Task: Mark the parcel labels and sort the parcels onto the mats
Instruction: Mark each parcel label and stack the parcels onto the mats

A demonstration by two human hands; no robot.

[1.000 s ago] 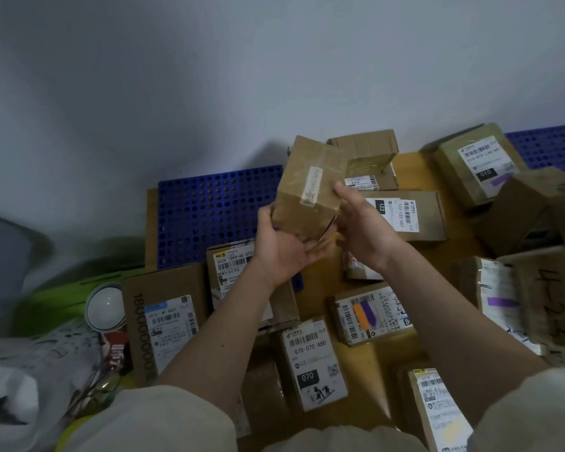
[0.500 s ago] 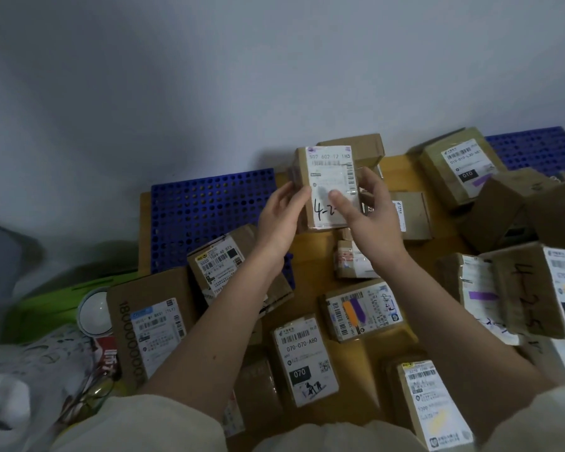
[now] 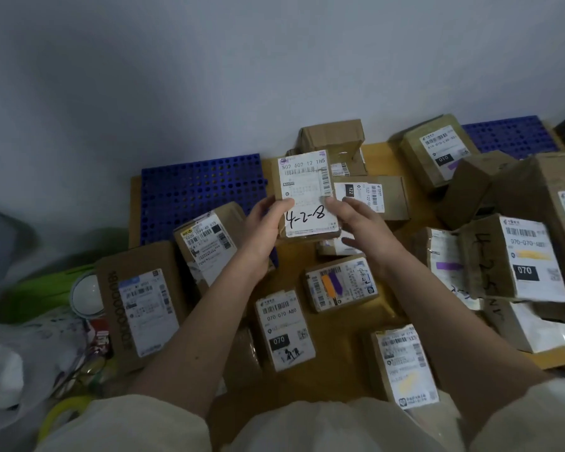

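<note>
The parcel (image 3: pixel 307 194), turned label-up between both hands, now shows its handwritten "4-2-8" fully.

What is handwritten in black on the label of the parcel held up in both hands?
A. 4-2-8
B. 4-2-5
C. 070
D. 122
A. The held parcel, gripped by the left hand and the right hand, faces the camera, and the lower part of its white label reads 4-2-8 in black marker.
</note>
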